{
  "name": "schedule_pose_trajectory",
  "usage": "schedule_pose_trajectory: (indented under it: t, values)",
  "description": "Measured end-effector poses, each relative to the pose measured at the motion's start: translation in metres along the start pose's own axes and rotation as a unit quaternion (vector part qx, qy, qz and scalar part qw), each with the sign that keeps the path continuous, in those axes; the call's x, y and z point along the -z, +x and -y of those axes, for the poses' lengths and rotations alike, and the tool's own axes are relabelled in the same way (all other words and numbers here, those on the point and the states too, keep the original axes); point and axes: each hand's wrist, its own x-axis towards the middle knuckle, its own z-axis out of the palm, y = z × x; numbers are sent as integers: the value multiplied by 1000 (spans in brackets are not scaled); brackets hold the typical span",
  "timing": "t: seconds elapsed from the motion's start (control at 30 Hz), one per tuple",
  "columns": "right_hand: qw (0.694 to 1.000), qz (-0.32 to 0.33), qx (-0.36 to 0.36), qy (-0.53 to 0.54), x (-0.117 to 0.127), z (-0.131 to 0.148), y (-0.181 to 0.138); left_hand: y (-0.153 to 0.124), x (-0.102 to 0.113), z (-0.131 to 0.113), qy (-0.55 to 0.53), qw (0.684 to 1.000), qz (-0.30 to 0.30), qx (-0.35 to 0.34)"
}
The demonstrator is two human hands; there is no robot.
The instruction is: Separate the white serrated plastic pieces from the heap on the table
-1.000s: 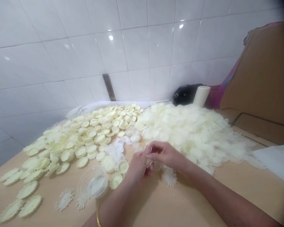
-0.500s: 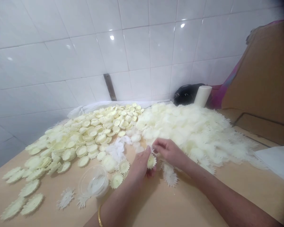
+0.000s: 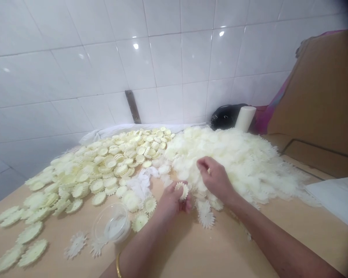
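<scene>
A pale scalloped disc (image 3: 181,190) sits at the fingertips of the left grip (image 3: 171,201), pinched between thumb and fingers. The right grip (image 3: 216,178) is apart from it, fingers curled together before the frilled pile (image 3: 234,152); whether it holds anything I cannot tell. A clear tub (image 3: 101,222) stands on the bench (image 3: 214,253).

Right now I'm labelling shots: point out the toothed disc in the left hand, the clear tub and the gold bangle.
Toothed disc (image 3: 182,190), head view: its pale face.
Clear tub (image 3: 99,227), head view: its left wall.
Gold bangle (image 3: 117,265), head view: its band.
</scene>
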Motion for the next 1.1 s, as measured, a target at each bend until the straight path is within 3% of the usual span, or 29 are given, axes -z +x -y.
schedule_pose_trajectory:
  t: [0.13, 0.37, 0.67, 0.87, 1.0, 1.1]
  values:
    - [999, 8, 18, 44, 1, 9, -3, 3, 5, 6, 30, 999, 9, -36]
    - [971, 173, -18, 162, 2, 20, -9, 1, 4, 4, 36, 998, 7, -41]
    - [909, 315, -75, 262, 0, 20, -10, -1, 6, 8, 131, 990, -8, -41]
    - [878, 316, -120, 339, 0, 15, -9, 1, 7, 9, 189, 979, -33, -68]
    - [859, 335, -97, 374, 3, 15, -8, 1, 6, 8, 173, 982, -51, -54]
    - [877, 340, -68, 333, 4, 17, -8, -1, 2, 6, 141, 988, -65, -13]
